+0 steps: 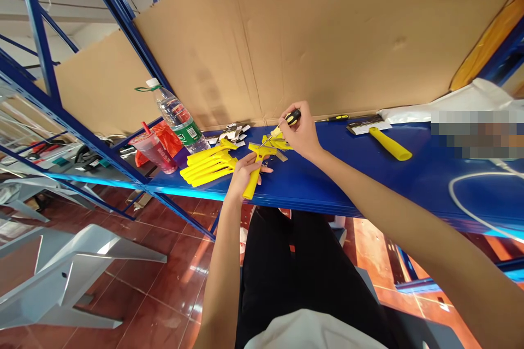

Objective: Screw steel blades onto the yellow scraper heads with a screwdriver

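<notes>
My left hand [244,173] is closed around a yellow scraper handle [252,182], its wide head turned up and away from me. In my right hand [302,133] is a screwdriver [277,131] with a black and yellow grip, held at a slant. The screwdriver's tip meets the scraper's head, or comes very close to it. Left of my left hand lies a pile of yellow scraper handles [208,166]. More yellow pieces [282,144] lie just behind the scraper head, partly covered by my right hand. Small metal pieces [233,134] are heaped behind the pile.
A water bottle [180,117] and a red drink cup [155,149] stand at the left on the blue shelf [323,188]. To the right lie a yellow scraper [391,144], a thin yellow-black tool [338,118] and a white cable [454,185]. Cardboard [327,32] backs the shelf.
</notes>
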`<state>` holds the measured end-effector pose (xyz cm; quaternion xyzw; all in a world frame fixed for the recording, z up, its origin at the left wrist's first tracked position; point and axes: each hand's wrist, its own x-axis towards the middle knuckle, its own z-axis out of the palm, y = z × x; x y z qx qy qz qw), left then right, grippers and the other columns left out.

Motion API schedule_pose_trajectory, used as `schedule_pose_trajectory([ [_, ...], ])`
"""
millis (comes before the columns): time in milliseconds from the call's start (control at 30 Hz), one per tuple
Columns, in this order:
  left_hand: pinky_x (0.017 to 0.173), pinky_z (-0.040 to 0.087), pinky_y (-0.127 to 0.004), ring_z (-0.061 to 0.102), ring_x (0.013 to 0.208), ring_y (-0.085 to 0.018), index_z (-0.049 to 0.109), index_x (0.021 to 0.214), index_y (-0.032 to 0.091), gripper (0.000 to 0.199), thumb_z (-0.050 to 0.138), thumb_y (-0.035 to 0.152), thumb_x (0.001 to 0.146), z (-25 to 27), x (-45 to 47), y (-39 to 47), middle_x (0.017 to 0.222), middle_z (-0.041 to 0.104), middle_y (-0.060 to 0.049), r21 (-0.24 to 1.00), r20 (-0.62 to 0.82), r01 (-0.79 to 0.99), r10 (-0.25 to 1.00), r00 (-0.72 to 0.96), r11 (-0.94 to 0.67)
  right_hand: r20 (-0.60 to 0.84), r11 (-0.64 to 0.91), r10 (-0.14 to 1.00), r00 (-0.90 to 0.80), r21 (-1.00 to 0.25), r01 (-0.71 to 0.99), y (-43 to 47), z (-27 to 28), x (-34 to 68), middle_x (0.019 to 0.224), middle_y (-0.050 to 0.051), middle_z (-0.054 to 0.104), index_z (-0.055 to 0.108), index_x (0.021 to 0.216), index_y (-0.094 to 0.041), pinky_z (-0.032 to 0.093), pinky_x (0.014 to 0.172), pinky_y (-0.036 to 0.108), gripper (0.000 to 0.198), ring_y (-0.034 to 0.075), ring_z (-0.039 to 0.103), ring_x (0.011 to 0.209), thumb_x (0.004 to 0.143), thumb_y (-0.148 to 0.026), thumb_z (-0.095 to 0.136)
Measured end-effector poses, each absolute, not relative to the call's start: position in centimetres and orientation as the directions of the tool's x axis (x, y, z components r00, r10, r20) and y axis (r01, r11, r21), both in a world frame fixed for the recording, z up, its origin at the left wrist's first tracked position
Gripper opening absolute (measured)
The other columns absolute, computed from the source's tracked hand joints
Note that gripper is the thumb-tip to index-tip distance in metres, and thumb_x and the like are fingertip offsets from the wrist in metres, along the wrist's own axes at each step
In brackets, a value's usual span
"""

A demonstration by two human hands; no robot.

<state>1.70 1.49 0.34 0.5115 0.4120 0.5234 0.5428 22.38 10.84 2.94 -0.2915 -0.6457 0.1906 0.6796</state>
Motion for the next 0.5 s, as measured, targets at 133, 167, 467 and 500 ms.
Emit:
schedule_pose_trajectory([
  [133,0.046,0.047,-0.022,0.086,0.094,-0.029,0.072,0.127,0.011,0.045,0.081,0.027,0.086,0.29,1.71,1.30,0.142,0.078,-0.026,0.988,0.096,-0.135,0.987,0.126,-0.079,0.757,0.749,0.647,0.088,-0.653,0.109,10.44,2.96,22.04,0.103,0.006,0.072,0.054,0.116,-0.030,0.070,0.077,0.047,0.045,0.024,0.074,0.083,0.099,-0.065,0.076],
  [167,0.046,0.047,-0.022,0.087,0.096,-0.029,0.072,0.130,0.011,0.047,0.081,0.027,0.087,0.33,1.74,1.20,0.142,0.078,-0.025,0.987,0.100,-0.134,0.986,0.130,-0.083,0.755,0.747,0.648,0.096,-0.655,0.110,10.43,2.96,22.02,0.104,0.006,0.073,0.055,0.117,-0.030,0.070,0.076,0.047,0.046,0.024,0.074,0.082,0.099,-0.066,0.076],
  [467,0.046,0.048,-0.022,0.086,0.094,-0.028,0.071,0.132,0.011,0.047,0.079,0.025,0.087,0.54,1.93,0.84,0.145,0.077,-0.025,0.989,0.098,-0.126,0.987,0.126,-0.082,0.760,0.751,0.644,0.087,-0.650,0.115,10.53,2.97,22.16,0.103,0.006,0.072,0.056,0.119,-0.029,0.069,0.075,0.047,0.045,0.024,0.072,0.080,0.100,-0.065,0.075],
  [500,0.047,0.048,-0.022,0.086,0.094,-0.028,0.071,0.132,0.011,0.047,0.079,0.025,0.088,0.50,1.92,0.87,0.145,0.076,-0.025,0.989,0.099,-0.124,0.987,0.130,-0.083,0.763,0.753,0.642,0.080,-0.646,0.121,10.48,3.00,22.19,0.104,0.006,0.072,0.056,0.120,-0.029,0.069,0.075,0.048,0.045,0.024,0.072,0.080,0.100,-0.065,0.074],
])
